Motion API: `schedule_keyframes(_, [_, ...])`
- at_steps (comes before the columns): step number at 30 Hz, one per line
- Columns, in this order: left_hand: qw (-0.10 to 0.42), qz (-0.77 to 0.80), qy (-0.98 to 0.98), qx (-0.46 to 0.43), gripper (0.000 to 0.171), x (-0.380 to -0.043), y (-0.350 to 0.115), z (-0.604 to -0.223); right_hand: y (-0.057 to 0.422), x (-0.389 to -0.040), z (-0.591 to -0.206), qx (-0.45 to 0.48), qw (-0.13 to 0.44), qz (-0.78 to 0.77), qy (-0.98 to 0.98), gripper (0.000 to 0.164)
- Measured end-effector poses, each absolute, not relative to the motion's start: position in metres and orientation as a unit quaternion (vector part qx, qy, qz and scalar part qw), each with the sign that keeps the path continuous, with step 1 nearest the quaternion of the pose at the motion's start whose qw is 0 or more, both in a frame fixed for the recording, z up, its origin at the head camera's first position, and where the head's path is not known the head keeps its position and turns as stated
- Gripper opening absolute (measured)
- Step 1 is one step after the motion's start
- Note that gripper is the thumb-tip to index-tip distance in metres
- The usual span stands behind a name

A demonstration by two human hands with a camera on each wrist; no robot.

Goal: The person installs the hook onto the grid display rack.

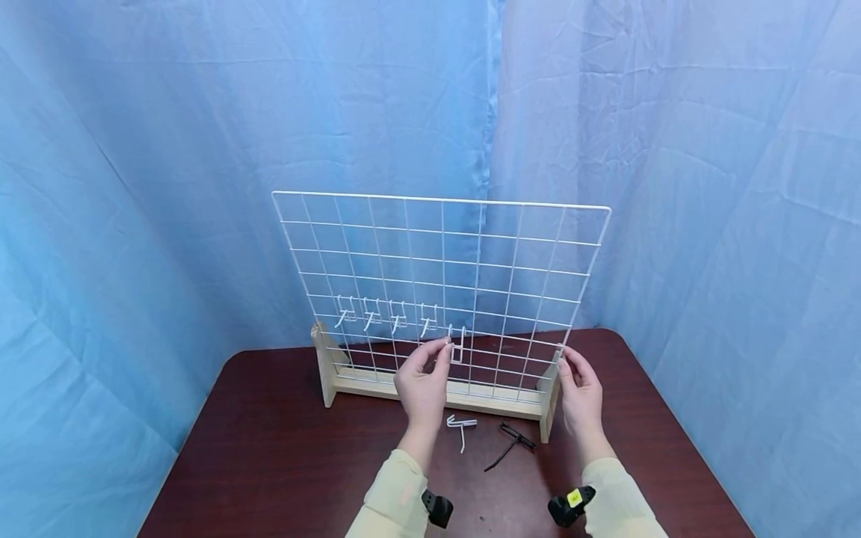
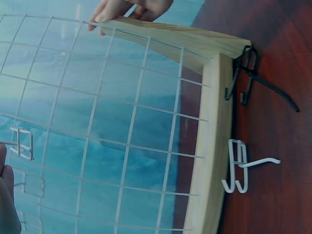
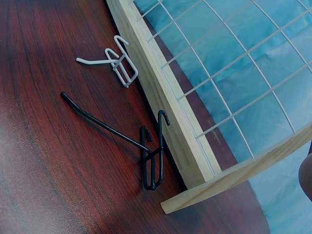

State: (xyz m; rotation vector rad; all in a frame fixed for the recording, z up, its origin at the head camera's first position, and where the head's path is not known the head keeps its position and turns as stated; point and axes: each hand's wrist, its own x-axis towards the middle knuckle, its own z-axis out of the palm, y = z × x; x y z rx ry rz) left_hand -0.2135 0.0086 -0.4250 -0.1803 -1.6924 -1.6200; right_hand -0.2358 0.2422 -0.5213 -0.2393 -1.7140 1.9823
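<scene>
My left hand (image 1: 422, 385) pinches the prong of a white wire hook (image 1: 462, 350) between thumb and fingertips, at the front of a white wire grid panel (image 1: 440, 199). The hook's back frame overlaps the lower grid wires. My right hand (image 1: 582, 396) holds the panel's right edge just at the top of the wooden end piece (image 1: 548, 403), thumb in front. Several white hooks (image 1: 372, 320) hang in a row on the panel to the left of my left hand. Only a bit of the right hand (image 3: 306, 175) shows in the right wrist view.
One loose white hook (image 3: 122, 63) and a larger black hook (image 3: 153, 165) lie on the dark red-brown table (image 1: 269, 441), in front of the stand's wooden base bar (image 3: 178, 146). Blue curtains (image 1: 202, 149) surround the table at the back and sides.
</scene>
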Motion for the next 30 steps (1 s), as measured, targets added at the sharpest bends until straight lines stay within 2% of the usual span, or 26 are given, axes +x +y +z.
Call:
schedule_keyframes(10, [0.432,-0.638,-0.634,-0.069,0.011,-0.235,0.017,-0.425,0.244,-0.237,-0.523,-0.087,0.249,0.731,-0.629,0.035])
schedule_keyframes(30, [0.441,-0.632,-0.637,-0.024,0.009,-0.25,0.031,-0.419,0.243,-0.236,-0.521,-0.085,0.246,0.735,-0.626,0.035])
